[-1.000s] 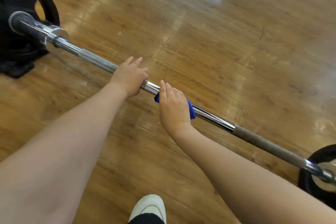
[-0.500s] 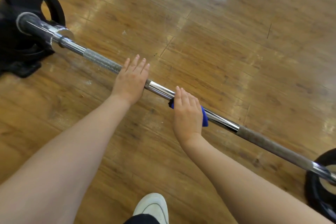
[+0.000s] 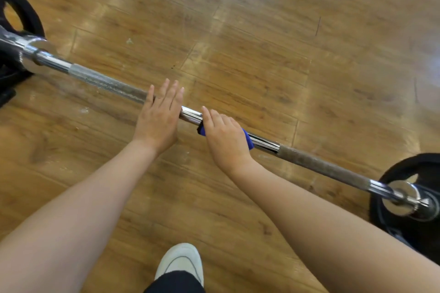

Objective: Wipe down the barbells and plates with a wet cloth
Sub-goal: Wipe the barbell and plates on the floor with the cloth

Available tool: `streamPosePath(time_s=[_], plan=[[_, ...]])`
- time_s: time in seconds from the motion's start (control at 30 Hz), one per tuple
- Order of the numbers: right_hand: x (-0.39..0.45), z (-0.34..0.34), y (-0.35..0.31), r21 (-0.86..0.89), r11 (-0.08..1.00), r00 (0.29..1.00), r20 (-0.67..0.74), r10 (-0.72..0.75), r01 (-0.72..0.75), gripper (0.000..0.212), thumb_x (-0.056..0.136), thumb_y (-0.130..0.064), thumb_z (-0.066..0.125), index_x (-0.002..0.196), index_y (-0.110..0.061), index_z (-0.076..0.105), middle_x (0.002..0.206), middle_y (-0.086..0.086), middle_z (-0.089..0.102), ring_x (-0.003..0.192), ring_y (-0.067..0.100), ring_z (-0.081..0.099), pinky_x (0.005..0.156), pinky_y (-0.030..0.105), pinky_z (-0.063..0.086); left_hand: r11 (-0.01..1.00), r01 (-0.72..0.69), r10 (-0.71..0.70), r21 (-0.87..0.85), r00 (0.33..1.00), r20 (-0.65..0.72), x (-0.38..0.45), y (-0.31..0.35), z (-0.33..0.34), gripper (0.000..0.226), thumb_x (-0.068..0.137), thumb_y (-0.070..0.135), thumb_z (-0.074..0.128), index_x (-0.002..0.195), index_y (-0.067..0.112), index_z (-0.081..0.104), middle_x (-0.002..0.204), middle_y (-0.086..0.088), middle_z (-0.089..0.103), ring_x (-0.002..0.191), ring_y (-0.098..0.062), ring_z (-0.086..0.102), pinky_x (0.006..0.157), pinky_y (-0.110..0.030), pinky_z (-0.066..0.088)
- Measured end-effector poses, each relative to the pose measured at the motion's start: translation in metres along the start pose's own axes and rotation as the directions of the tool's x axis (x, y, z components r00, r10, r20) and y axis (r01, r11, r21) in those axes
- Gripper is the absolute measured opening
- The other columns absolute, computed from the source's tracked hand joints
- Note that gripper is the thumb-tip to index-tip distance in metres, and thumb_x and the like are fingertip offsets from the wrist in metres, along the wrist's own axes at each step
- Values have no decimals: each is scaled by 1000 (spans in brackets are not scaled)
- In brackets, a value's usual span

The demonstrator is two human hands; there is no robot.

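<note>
1. The long chrome steel barbell is laid on the wooden plank floor, and a folded blue wet cloth is gripped around it by the right hand.
2. The bar is steadied just beside that by the left hand, laid flat with straight fingers.
3. A black round weight plate is seen far right of the cloth.
4. The bar could be rolled if the flat palm slips; the knurled stretches may be skipped.
</note>
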State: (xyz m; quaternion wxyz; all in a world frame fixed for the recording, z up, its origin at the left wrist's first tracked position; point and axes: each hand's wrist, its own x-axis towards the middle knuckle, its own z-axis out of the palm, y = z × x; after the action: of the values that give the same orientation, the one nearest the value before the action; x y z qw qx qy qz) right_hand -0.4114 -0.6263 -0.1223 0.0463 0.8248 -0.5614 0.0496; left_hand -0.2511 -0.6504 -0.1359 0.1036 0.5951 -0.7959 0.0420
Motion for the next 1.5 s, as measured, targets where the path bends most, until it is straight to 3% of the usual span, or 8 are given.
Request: streamPosePath(time_s=[0.27,0.5,0.67,0.87,0.97,1.2,1.4,1.5], plan=[[-61,-12,71,76,996,999,26,-47,45,67,54,3,78,119,7,60,109,20,66,89,32,67,74,37,55,940,-334,334,-69,943,-3,18,90,-5,60,73,5,26,126,-5,54,131,-19,56,124,-35,51,108,-50,16],[-131,-64,151,159,972,973,-126,193,-172,42,60,9,64,102,3,67,90,14,70,76,32,67,61,35,55,871,-465,473,-158,881,19,19,156,-6,64,68,6,32,130,-1,49,136,-17,52,128,-32,47,109,-52,18],[-203,-71,220,112,825,824,-65,563,-554,45,67,20,65,111,10,62,104,24,65,97,41,63,88,47,49,777,-598,613,-199,790,22,24,231,-11,67,71,14,29,133,-1,49,140,-16,48,133,-32,41,113,-51,19],[-218,-39,230,-12,759,759,9,651,-650,48,74,0,63,122,4,57,126,17,57,124,34,49,110,50,24,725,-679,687,-116,704,178,20,299,-14,79,85,32,49,149,3,15,157,-14,14,146,-29,6,112,-43,-14],[-225,-37,223,-57,751,752,7,660,-658,62,71,1,64,130,6,48,133,22,49,130,37,42,111,48,16,720,-685,691,-109,693,204,22,318,-12,77,91,34,42,150,4,3,158,-14,3,146,-28,-4,111,-43,-17],[-240,-50,228,138,780,764,-158,626,-610,61,71,17,67,129,11,48,104,22,61,96,35,62,84,38,52,716,-697,674,-38,676,297,32,343,-6,80,96,42,39,149,2,-6,158,-18,-3,145,-31,-8,111,-45,-16],[-235,-31,221,127,849,834,-162,528,-513,38,87,-13,54,121,4,59,115,17,64,107,30,61,96,42,48,745,-666,649,-37,711,270,32,340,4,65,98,23,27,148,0,-6,157,-19,-1,145,-32,-5,113,-44,-12],[-247,-26,220,151,854,846,-128,517,-498,46,79,2,64,125,3,57,122,19,61,114,32,58,99,45,46,731,-682,670,-21,713,205,31,340,9,61,96,18,26,148,-2,4,156,-22,11,145,-34,6,114,-44,-6]])
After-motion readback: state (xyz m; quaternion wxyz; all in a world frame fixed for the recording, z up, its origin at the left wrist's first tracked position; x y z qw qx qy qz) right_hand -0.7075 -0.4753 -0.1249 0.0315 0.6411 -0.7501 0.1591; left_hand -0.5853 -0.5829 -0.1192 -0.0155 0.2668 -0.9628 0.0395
